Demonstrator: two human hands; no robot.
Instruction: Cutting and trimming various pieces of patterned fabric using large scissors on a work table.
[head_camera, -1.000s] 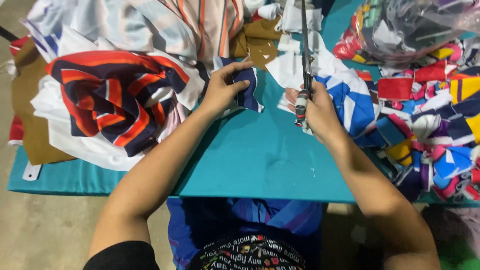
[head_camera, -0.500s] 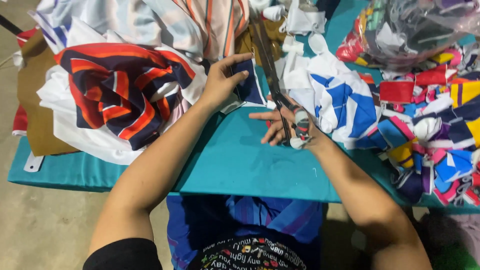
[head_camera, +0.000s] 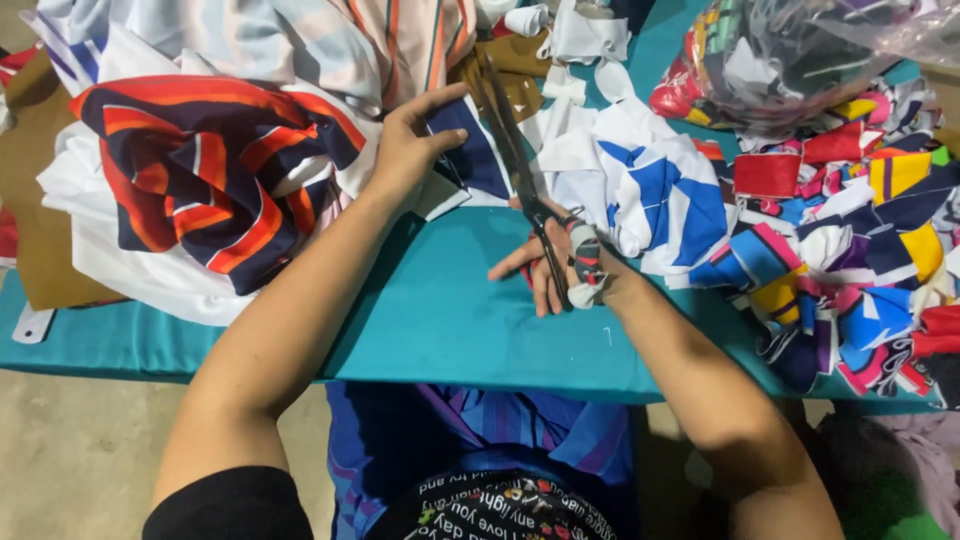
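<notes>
Hands: left hand (head_camera: 405, 150) pinches the navy fabric piece (head_camera: 475, 150), thumb on top and fingers under its upper edge; right hand (head_camera: 560, 265) is closed through the handles of the scissors (head_camera: 520, 180), with several fingers stretched flat toward the tabletop.
Tabletop: teal cloth-covered tabletop (head_camera: 440, 320), bare in the middle strip between the two forearms.
Striped garment: navy, red and orange striped cloth (head_camera: 210, 180), heaped on white cloth at the left, just beside the left wrist.
Scrap pile: mixed coloured offcuts (head_camera: 850, 250) at the right, well apart from the left hand.
Plastic bag: clear bag (head_camera: 800, 50) stuffed with scraps at the upper right, above the scrap pile.
Blue and white cloth: crumpled piece (head_camera: 650, 190) just beside the right hand, touching the scrap pile.
Scissors: long dark blades run up and left from the right hand toward the navy fabric piece; handles look wrapped in cloth strips; blades look nearly closed, though I cannot tell for sure.
Navy fabric piece: small, dark blue with a white border, lying at the edge of the heap just left of the blades.
Handling: the piece looks light, limp and easily bunched, so it likely needs holding taut near the cut edge; the scissors seem stiff and fairly heavy, best held by the padded handles.
</notes>
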